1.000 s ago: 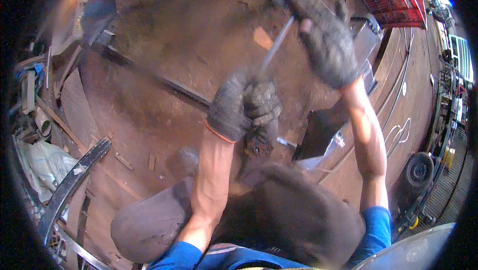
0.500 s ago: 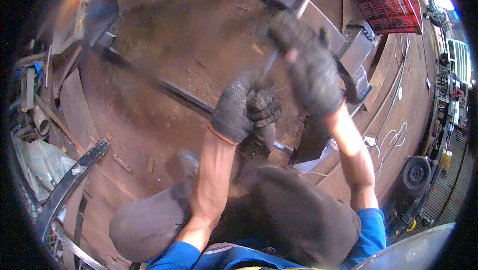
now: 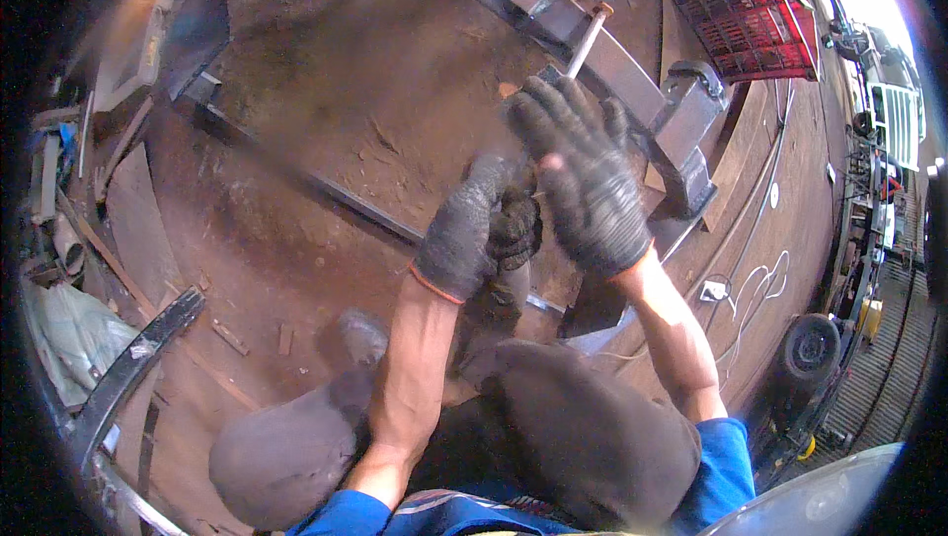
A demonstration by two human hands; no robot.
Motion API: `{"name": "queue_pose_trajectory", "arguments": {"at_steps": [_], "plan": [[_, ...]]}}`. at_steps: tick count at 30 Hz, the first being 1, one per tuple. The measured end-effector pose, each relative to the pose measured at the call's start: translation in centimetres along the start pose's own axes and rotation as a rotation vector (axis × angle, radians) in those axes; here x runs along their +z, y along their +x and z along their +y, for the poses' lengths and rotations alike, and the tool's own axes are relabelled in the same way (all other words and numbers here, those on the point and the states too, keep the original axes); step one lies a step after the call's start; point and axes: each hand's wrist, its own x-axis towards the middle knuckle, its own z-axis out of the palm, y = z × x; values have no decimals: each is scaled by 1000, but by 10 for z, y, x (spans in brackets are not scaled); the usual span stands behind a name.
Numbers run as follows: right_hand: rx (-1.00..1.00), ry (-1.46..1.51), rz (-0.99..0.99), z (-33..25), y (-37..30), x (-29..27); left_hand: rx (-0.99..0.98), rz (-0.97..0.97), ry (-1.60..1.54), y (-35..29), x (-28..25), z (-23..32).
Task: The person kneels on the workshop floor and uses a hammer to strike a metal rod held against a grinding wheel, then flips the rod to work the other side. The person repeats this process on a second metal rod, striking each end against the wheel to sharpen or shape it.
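Both my hands wear dark, worn work gloves with orange cuffs. My left hand is in a fist low in the middle, above my knees. What it grips is hidden behind the gloved fingers and my right hand. Just to its right and slightly higher, my right hand is open, its fingers stretched out flat. Its edge comes close to the left fist; whether they touch I cannot tell. Beyond the right fingertips, a pale rod leans against a heavy steel beam.
A thin dark metal bar crosses the dirty floor in front of me. A red plastic crate stands at the far right. White cord and a small wheel lie right. Scrap and a curved black metal piece are at left.
My right hand, blurred before, has come lower and left, and now shows flat and sharp. The thin rod seen above my left fist is no longer visible. The left fist has barely moved.
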Motion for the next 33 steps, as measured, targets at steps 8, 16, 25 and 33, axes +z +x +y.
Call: {"name": "queue_pose_trajectory", "arguments": {"at_steps": [8, 16, 25, 33], "plan": [[15, 7, 25, -3, -7, 6, -52, -5, -17, 8, -9, -5], [34, 49, -6, -15, -6, 10, 149, -18, 199, 12, -28, -14], [-52, 90, 17, -1, 15, 10, 931, -65, 1025, 46, -77, -22], [-8, -2, 70, 13, 3, 6, 481, 42, 776, 27, -42, -27]]}}
